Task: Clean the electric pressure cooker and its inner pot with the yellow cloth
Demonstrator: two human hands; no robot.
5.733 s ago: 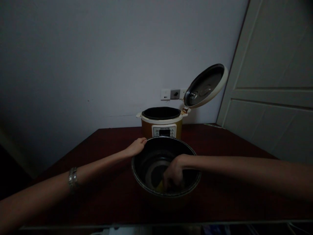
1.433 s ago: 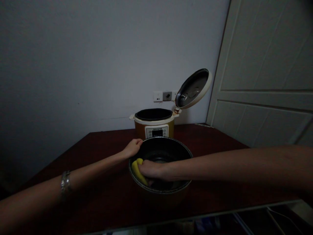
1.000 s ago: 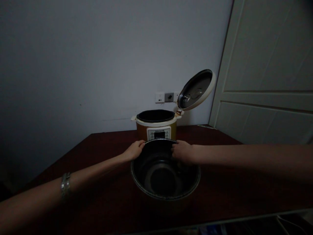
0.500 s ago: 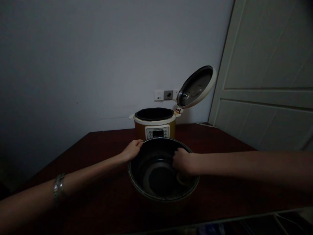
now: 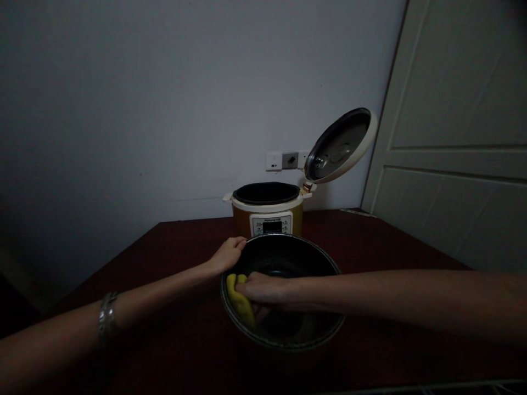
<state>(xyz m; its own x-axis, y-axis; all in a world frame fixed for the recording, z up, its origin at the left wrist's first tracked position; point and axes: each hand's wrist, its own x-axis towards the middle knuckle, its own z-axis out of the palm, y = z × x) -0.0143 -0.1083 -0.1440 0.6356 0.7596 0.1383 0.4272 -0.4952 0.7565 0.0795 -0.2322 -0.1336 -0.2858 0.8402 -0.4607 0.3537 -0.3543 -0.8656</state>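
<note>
A dark metal inner pot stands on a dark red table in front of me. My left hand grips the pot's far left rim, fingers curled over the edge. My right hand reaches inside the pot and presses a yellow sponge against the left inner wall. Behind the pot stands an orange and white rice cooker with its lid hinged up to the right.
A white wall with a socket plate rises behind the table. A pale panelled door stands at the right. The room is dim. A silver bracelet sits on my left wrist.
My right hand has swept from the pot's right side across to the left inner wall, and the yellow sponge shows again. The left hand has stayed on the rim.
</note>
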